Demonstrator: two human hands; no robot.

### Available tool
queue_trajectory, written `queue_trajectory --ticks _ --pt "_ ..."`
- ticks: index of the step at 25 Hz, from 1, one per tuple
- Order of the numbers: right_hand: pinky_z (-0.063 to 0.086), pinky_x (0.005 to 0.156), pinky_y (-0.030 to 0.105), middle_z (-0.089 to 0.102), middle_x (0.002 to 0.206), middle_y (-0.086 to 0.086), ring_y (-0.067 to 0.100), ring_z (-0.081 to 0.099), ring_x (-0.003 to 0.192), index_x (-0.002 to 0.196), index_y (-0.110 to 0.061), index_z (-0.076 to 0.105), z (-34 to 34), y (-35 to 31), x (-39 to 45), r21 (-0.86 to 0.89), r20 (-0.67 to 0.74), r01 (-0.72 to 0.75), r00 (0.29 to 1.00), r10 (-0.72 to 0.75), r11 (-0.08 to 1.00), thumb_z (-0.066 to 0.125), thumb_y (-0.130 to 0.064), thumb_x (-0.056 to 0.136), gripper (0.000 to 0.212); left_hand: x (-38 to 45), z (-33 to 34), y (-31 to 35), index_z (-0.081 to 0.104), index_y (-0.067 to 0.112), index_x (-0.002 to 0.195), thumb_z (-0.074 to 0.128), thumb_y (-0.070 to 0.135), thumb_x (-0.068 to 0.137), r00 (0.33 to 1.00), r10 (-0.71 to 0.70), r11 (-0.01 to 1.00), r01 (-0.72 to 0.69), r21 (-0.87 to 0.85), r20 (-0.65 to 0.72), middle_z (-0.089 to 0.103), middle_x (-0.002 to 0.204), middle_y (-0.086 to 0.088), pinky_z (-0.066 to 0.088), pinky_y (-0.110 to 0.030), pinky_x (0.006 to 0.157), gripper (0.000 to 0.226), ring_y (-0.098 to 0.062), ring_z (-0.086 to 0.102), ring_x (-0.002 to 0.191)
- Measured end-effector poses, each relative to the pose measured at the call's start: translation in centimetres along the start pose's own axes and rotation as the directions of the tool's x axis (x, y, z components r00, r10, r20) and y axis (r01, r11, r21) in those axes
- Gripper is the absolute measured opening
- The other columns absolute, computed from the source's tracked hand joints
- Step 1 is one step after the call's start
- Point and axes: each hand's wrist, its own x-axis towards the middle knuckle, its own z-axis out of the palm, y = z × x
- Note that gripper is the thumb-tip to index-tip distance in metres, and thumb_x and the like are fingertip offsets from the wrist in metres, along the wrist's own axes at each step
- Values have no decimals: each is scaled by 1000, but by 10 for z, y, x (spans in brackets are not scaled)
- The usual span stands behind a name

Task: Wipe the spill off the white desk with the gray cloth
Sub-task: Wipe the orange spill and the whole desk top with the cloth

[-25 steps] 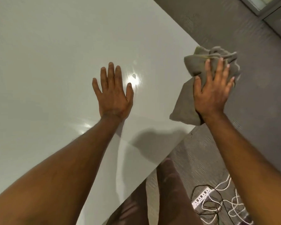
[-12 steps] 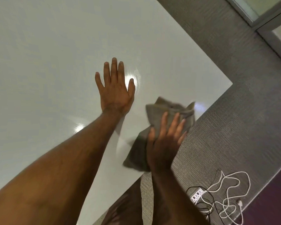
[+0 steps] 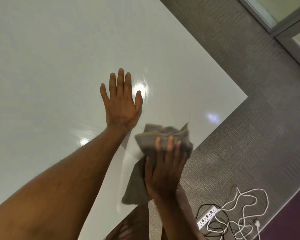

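Under the right hand [image 3: 164, 172], the gray cloth [image 3: 163, 135] is lying bunched near the white desk's [image 3: 59, 66] near edge, its lower part hanging past the palm. That hand is pressing flat on it, fingers spread and blurred. Just beside it, the left hand [image 3: 122, 104] is resting open, palm down, on the desk. Any spill is hard to make out among the glare. A power strip [image 3: 207, 218] and white cables [image 3: 241, 210] are lying on the carpet [image 3: 249, 135]; no writing is readable.
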Motion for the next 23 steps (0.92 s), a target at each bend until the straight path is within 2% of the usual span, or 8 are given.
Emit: queue_trajectory --ticks 4,6,9,14,17,23 --pt "16 128 69 14 177 12 38 17 163 169 -28 21 -33 58 110 -194 -24 -101 995 98 976 32 -57 106 70 0 -2 2 8 19 168 16 54 109 1000 0 999 0 33 15 2 178 -4 10 -59 131 69 -28 4 165" --pt "13 127 72 9 178 10 38 12 164 169 -30 14 -46 80 160 -212 -24 -129 992 127 969 26 -60 106 71 0 -2 1 8 19 169 16 54 110 1000 3 1000 -3 25 9 2 178 -4 11 -59 131 69 -28 3 165" --pt "13 125 75 9 178 12 41 10 164 169 -29 16 -54 91 213 -190 -44 -152 988 146 970 24 -59 105 71 -2 1 0 9 19 168 18 54 110 1000 4 999 -3 34 -12 3 178 -5 12 -59 130 69 -28 5 165" --pt "14 127 72 9 177 15 43 11 163 169 -26 18 -59 77 261 -207 -26 -34 999 29 978 24 -59 104 73 1 7 -2 6 19 169 13 55 108 1000 17 997 -15 77 -19 -1 178 -4 12 -59 130 70 -28 4 165" --pt "15 127 71 9 177 15 43 12 163 169 -25 20 -60 62 288 -209 -11 24 1000 -26 978 25 -58 105 72 2 9 -3 10 19 168 15 54 109 999 28 997 -25 73 -46 4 178 -4 14 -59 129 69 -29 8 165" --pt "13 130 65 6 178 13 41 11 163 169 -26 19 -53 15 350 -249 48 161 987 -154 955 30 -55 108 69 0 14 -4 37 8 161 45 41 109 960 84 996 -77 38 -268 31 170 -15 32 -64 121 63 -36 29 159"
